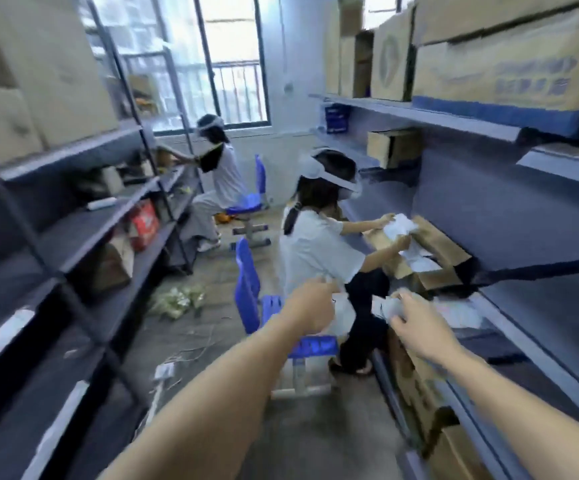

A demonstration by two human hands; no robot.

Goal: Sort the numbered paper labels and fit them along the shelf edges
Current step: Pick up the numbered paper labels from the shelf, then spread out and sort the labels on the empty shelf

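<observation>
You're reaching both arms out down the aisle, and the picture is blurring. Your right hand [416,325] is hovering just beside the front edge of the right-hand shelf [540,358], its fingers [407,297] pinching a small bunch of paper labels [383,306], which are sticking out to the left of your knuckles. Your left hand [310,308] is hanging near it over the aisle, fingers curling round a white sheet [343,315]; what's printed on it I can't tell. More loose papers [461,315] are lying on the shelf just behind your right hand. Ahead of you, 1 seated person [319,251] on a blue chair [250,299] is handling papers in a cardboard box [433,244].
</observation>
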